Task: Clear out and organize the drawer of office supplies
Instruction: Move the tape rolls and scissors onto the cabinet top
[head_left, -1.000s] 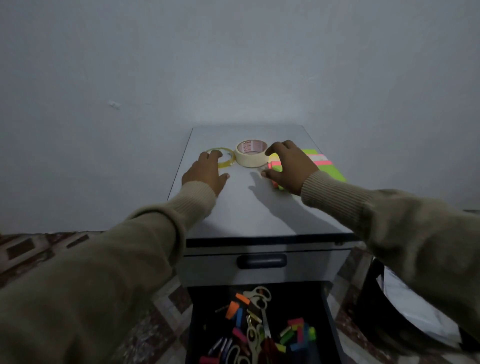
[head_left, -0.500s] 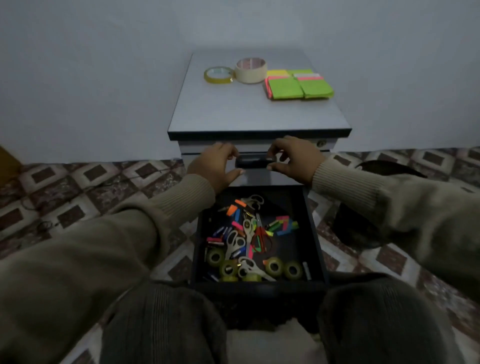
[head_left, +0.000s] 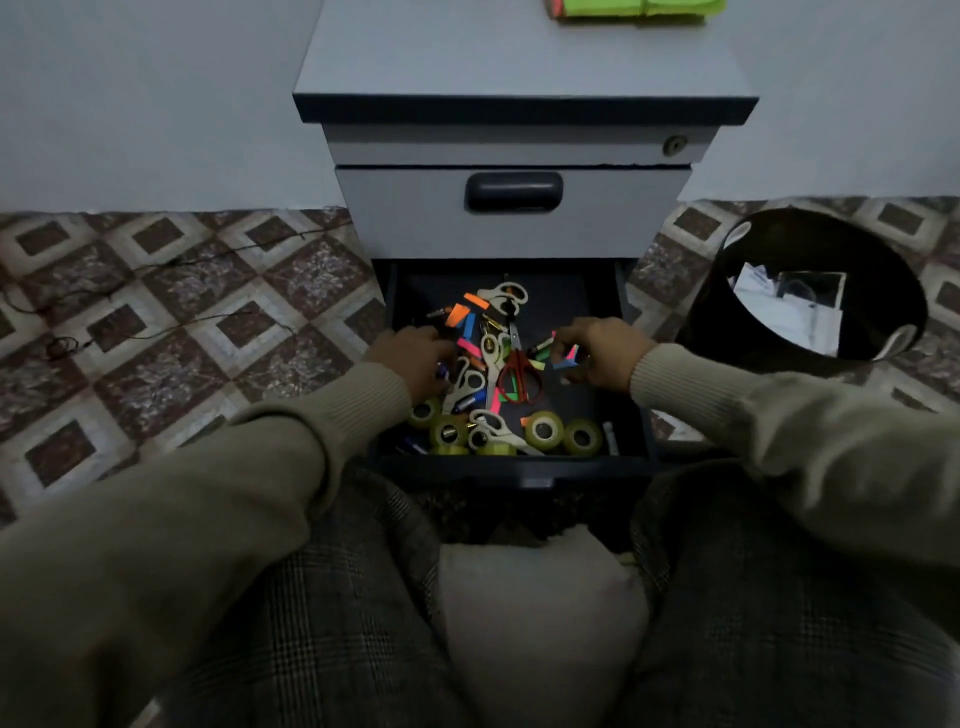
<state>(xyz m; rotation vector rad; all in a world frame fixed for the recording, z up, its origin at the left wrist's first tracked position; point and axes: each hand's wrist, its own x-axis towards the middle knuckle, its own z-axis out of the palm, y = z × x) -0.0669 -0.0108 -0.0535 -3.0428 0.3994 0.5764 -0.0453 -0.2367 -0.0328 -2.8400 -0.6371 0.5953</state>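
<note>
The dark lower drawer (head_left: 631, 415) of a grey cabinet (head_left: 519, 67) stands pulled out. Inside lie coloured sticky-note pads (head_left: 458, 315), several scissors, among them a red-handled pair (head_left: 518, 382), and small rolls of clear tape (head_left: 543, 429) along the front. My left hand (head_left: 413, 359) reaches into the left side, fingers curled among pens and scissors; what it holds is hidden. My right hand (head_left: 602, 353) is in the right side and pinches a small blue and pink pad (head_left: 567, 358).
Green sticky-note pads (head_left: 639, 7) lie on the cabinet top. The upper drawer (head_left: 514, 208) is closed. A black bin (head_left: 810, 291) with paper inside stands to the right. Thin cables (head_left: 156, 270) run over the patterned floor at left. A cushion (head_left: 540, 613) sits between my knees.
Both hands came down from the upper drawer's handle into the open lower drawer. My right hand has taken hold of a small pad. The view tilted further down.
</note>
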